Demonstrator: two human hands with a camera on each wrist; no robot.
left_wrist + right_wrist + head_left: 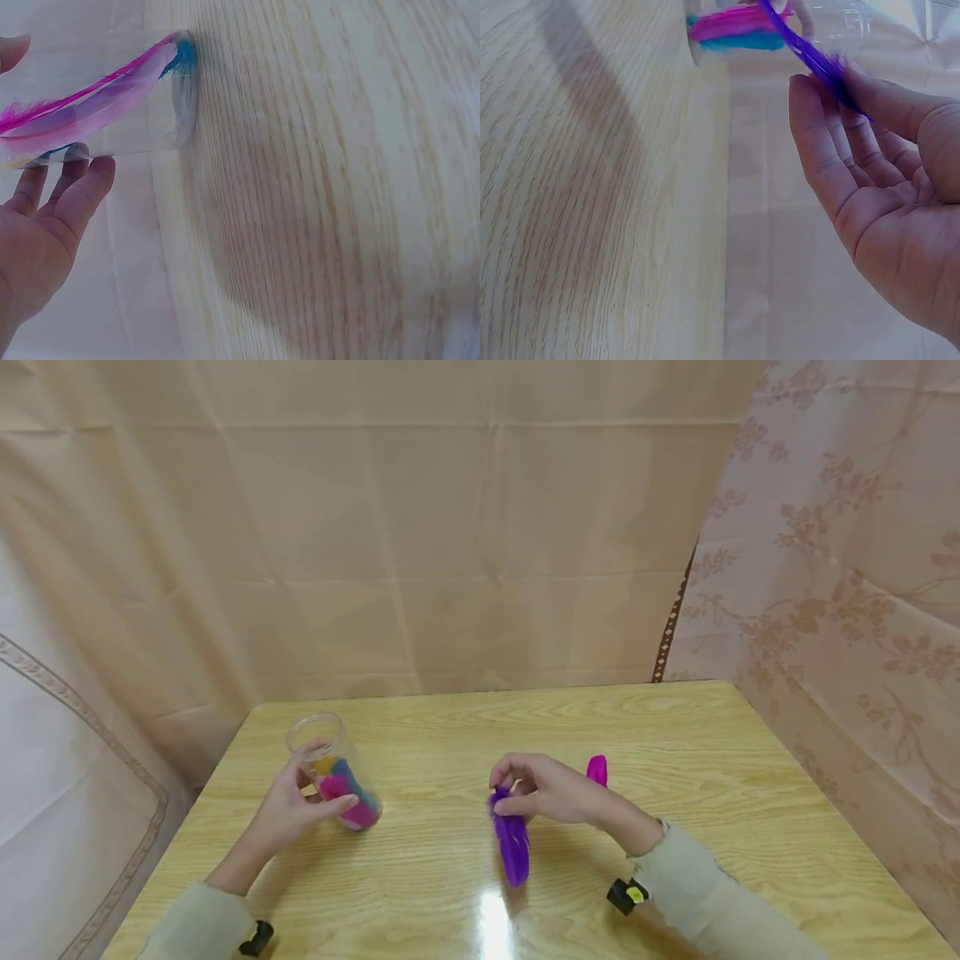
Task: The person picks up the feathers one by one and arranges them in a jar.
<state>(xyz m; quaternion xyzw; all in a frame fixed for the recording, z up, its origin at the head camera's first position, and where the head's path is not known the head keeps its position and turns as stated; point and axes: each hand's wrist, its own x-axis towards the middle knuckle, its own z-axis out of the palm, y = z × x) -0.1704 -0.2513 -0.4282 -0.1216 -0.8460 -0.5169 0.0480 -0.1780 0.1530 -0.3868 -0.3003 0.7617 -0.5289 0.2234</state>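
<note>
Feather (513, 850) (purple) in right hand (553, 788).

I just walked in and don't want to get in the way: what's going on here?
A person is handling feathers. Their left hand holds a clear, open-topped container with pink, blue and yellow feathers inside. Their right hand pinches a purple feather, which is outside the container. A bright pink feather lies on the table, partly hidden behind the right arm.
</note>
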